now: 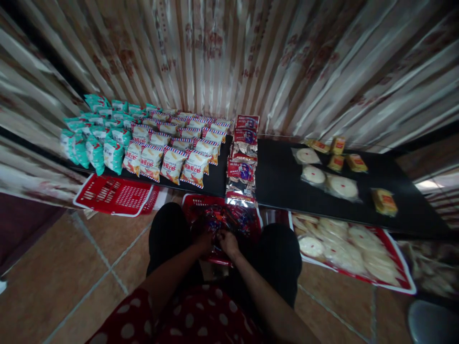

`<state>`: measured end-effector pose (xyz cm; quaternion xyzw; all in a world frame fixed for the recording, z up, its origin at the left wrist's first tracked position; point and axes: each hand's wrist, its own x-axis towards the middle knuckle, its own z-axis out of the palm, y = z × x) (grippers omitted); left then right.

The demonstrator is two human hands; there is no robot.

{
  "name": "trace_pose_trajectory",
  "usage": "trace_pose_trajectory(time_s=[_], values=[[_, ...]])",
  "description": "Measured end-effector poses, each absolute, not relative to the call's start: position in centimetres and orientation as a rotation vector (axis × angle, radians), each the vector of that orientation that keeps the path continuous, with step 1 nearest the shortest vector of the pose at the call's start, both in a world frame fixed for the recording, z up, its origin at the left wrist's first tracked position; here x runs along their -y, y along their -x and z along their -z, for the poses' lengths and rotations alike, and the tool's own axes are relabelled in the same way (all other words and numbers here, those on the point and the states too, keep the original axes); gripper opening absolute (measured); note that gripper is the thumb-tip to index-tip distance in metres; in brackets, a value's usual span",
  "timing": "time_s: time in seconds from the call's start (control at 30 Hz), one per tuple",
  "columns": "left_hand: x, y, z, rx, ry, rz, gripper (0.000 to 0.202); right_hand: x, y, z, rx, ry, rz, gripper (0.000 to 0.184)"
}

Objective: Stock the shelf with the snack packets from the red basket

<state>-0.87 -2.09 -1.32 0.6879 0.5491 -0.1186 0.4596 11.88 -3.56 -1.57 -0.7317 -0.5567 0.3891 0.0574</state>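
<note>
Head view took in a striped curtain (251,57) across the whole back, and below it a long black shelf (283,177) running from left to right. On the tiled floor under the shelf's right end lay a red tray (405,286) filled with round white cakes. A left basket (114,196), red and tilted, lay on the floor under the shelf's left end. Between the person's dark-clad knees stood the middle basket (190,200), also red, holding shiny red and blue packets (233,220).

On the shelf, teal bags (96,143) stood in rows at the far left, with orange and white bags (172,153) just beside them. A column of red packets (244,148) ran from the curtain to the front edge, above the middle basket. Wrapped round cakes (328,179) and small yellow packs (383,200) were spread on the right.

Both hands were down in the middle basket, close together. The left hand (204,241) and right hand (228,242) touched the packets with fingers curled downward, but the dim, blurred picture did not show whether they gripped one.
</note>
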Motion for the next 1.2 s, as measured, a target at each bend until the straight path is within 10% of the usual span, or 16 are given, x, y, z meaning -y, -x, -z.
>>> trace_pose_trajectory(time_s=[0.17,0.6,0.87,1.2], values=[[1.8,0.8,0.5,-1.450,-1.674,0.177,0.037,3.1,-11.6,0.9,1.575,2.136,-1.087,0.020],[2.5,2.2,-3.5,-1.501,-1.632,-0.368,0.075,3.1,-13.8,-8.3,1.611,1.685,-1.121,0.013],[1.1,2.5,-6.1,-1.151,-1.448,-0.620,0.009,2.3,-16.3,-16.3,1.383,1.387,-1.370,0.017],[0.7,1.3,-11.0,-0.969,-1.265,-0.777,0.017,2.8,-16.7,-17.2,0.625,1.223,-1.303,0.057]])
